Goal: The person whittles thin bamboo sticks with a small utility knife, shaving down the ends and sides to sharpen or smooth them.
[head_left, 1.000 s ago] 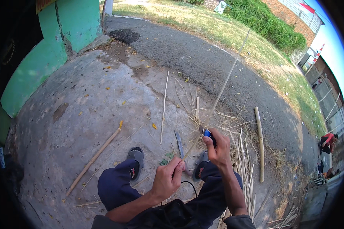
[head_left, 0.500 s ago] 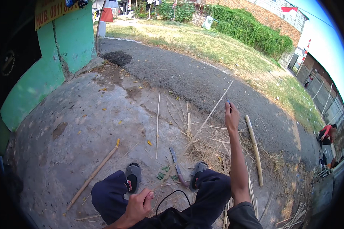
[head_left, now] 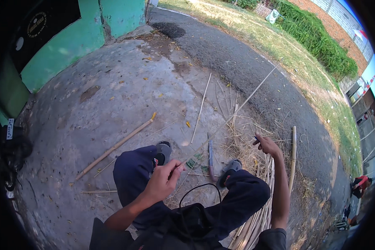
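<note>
My left hand (head_left: pixel 164 181) is closed around the near end of a long thin bamboo strip (head_left: pixel 251 96), which slants up and away to the right over the ground. To the right of the strip and apart from it, my right hand (head_left: pixel 268 146) is closed on a small dark object (head_left: pixel 257 140) whose kind I cannot make out. Between my feet a knife (head_left: pixel 211 153) with a brown handle lies on the concrete, beside some green leaves (head_left: pixel 191 163).
A bamboo pole (head_left: pixel 116 146) lies at left, another pole (head_left: pixel 294 152) at right. Pale shavings (head_left: pixel 241 137) and a bundle of strips (head_left: pixel 256 216) lie near my right leg. A thin stick (head_left: pixel 201 108) rests ahead. A person in red (head_left: pixel 361 183) is at the far right.
My right hand has come down and nearer, off the line of the strip. My left hand has risen with the strip's near end. The view has tilted downward and swung left.
</note>
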A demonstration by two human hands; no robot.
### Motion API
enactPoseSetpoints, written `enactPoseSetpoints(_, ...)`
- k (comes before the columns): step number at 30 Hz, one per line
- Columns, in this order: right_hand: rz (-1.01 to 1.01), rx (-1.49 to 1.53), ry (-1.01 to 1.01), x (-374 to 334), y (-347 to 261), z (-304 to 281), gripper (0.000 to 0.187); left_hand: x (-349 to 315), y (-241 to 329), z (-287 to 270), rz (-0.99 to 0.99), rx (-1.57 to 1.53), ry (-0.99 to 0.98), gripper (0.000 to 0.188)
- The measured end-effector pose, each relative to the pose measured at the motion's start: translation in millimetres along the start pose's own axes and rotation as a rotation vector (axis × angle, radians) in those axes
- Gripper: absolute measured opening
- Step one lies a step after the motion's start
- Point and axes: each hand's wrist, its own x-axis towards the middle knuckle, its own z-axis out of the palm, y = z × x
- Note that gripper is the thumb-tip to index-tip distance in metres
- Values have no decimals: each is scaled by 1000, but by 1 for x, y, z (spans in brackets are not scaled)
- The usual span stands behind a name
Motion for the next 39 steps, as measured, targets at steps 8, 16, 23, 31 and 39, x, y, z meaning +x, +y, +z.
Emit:
enactPoseSetpoints(8, -879, -25, 499, -155, -89, 114, 26, 14, 23, 52, -17, -189, -46, 19)
enactPoseSetpoints(16, -1030, -39, 384, -149, -85, 163, 26, 10, 37, 60, 8, -265, -36, 19)
enactPoseSetpoints(23, -1014, 8, 361, -152, -87, 167, 25, 9, 39, 66, 53, -88, 60, 12)
enactPoseSetpoints(31, -1011, -21, 366, -154, -79, 162, 26, 6, 35, 78, 149, -2, 91, 10)
enactPoseSetpoints(39, -878, 127, 400, -158, -73, 156, 25, 6, 49, 69, 9, -210, -71, 19)
